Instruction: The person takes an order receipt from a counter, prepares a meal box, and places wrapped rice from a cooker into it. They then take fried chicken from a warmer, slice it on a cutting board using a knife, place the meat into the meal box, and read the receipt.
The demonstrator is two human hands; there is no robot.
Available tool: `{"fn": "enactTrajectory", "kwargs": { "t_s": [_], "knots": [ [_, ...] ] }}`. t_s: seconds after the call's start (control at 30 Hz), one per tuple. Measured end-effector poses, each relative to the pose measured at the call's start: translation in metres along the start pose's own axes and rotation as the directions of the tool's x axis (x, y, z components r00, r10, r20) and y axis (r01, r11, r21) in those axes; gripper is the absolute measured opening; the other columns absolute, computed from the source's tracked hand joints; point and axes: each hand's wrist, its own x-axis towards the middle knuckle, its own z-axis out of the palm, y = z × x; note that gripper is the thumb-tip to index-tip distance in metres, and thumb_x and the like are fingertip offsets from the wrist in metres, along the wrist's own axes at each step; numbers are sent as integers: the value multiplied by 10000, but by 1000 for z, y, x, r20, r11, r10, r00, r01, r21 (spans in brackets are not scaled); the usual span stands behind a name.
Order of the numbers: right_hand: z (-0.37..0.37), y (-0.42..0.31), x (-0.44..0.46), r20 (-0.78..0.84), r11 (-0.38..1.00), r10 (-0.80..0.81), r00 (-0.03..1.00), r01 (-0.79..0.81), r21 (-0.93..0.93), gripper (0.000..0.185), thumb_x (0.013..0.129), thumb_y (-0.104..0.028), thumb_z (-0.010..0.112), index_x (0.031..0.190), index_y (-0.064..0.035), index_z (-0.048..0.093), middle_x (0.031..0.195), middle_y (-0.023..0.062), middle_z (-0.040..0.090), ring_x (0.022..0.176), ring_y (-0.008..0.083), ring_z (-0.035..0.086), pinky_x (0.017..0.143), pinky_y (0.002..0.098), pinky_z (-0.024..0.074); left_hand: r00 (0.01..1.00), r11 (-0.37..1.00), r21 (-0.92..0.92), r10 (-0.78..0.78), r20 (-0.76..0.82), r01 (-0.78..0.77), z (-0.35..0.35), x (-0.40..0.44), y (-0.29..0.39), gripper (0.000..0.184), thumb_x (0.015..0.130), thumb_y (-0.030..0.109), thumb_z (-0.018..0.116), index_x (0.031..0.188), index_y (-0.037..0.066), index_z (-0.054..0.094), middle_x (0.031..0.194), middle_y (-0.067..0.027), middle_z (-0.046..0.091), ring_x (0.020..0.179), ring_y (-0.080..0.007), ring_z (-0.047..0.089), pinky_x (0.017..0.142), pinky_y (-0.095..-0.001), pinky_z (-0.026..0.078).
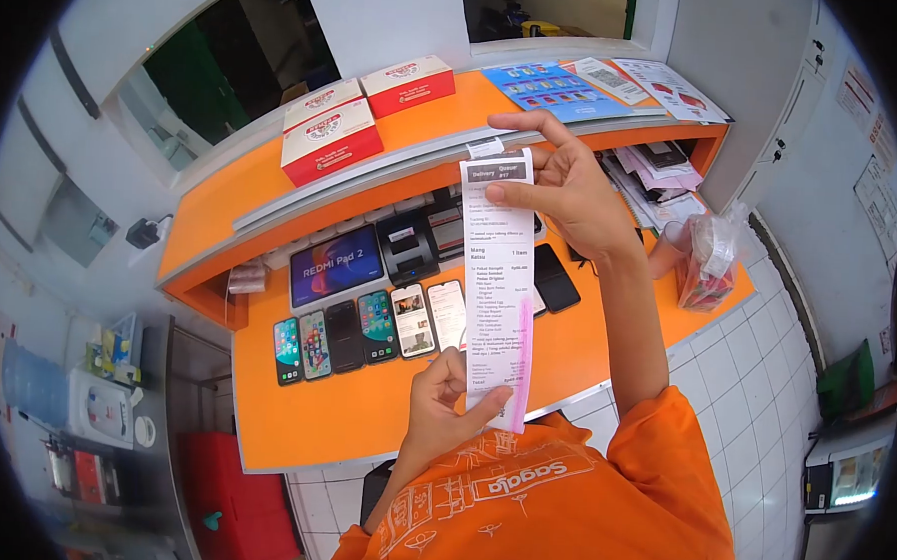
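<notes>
The right hand (572, 200) is raised and holds the upper end of a long printed receipt (496, 292). Its thumb lies flat across the front of the paper and points to the left of the view. The index finger is bent in an arch above the top edge, apart from the sheet, while other fingers are partly hidden behind it. The right forearm goes up steeply from the short sleeve of the orange T-shirt (569, 500), and the elbow is bent.

The left hand (437, 402) is lower, near the chest, and holds the bottom part of the same receipt between the thumb, which is in front, and the fingers, which are curled toward the palm. How the fingertips touch the back side, I cannot tell. The left forearm comes upward from the lower edge of the shirt's left side.

The receipt hangs almost vertical between both hands, printed face to the viewer, with a pink stripe along its lower right edge. It is in front of the orange tabletop (302, 419), where a row of smartphones (377, 327) lies below a REDMI Pad 2 box (337, 265).
</notes>
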Motion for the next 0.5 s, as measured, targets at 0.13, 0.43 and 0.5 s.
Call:
{"fn": "enactTrajectory", "kwargs": {
  "t_s": [0.13, 0.43, 0.5],
  "knots": [
    [0, -1, -1, -10, 1000, -19, 1000, 19, 11, 641, 758, -10, 787, 1314, -50, 471, 1030, 173, 709, 903, 173, 695, 767, 285, 564, 999, 999, -9, -32, 3, 32, 0, 0, 3, 347, 828, -53, 720, 810, 89, 404, 1004, -150, 691, 972, -133, 672, 805, -236, 518],
    [-3, -3, -8, -76, 999, -36, 996, 37, 17, 649, 771, -5, 772, 1336, -45, 455, 1005, 167, 709, 881, 169, 686, 763, 287, 557, 999, 998, -33, -50, 4, 50, 6, 0, 3, 324, 809, -52, 733, 837, 82, 439, 1021, -122, 671, 974, -132, 652, 826, -260, 508],
    [-4, -3, -9, -99, 999, -40, 994, 42, 16, 653, 775, -4, 770, 1344, -48, 452, 996, 163, 709, 881, 167, 682, 764, 289, 554, 999, 999, 20, -37, 31, 36, 4, 1, 3, 360, 826, -51, 722, 818, 90, 391, 1024, -152, 686, 1008, -149, 666, 843, -258, 520]
  ]
}}
